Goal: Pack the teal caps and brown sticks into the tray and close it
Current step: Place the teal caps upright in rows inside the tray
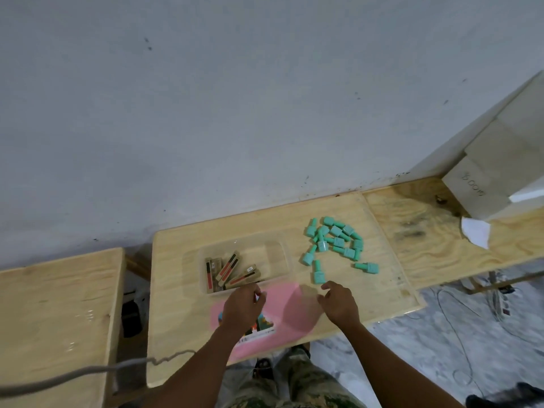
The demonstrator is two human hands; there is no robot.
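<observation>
Brown sticks (232, 270) already lie in a loose heap at the left end of the clear tray (281, 254), which sits on the wooden table (182, 334); its right end is bare. Teal caps (335, 245) are all outside the tray, scattered on the table to its right, well apart from the sticks, with one cap (318, 272) lying nearest the right hand (338, 303). That hand hovers just below this cap with fingers loosely spread and nothing in it. At the tray's near edge, the left hand (243, 307) has its fingers curled, possibly pinching something small, though I cannot tell what. A pink sheet (290, 307), perhaps the lid, lies under both hands. Judging by this, the sticks look packed, while every cap and the closing remain.
</observation>
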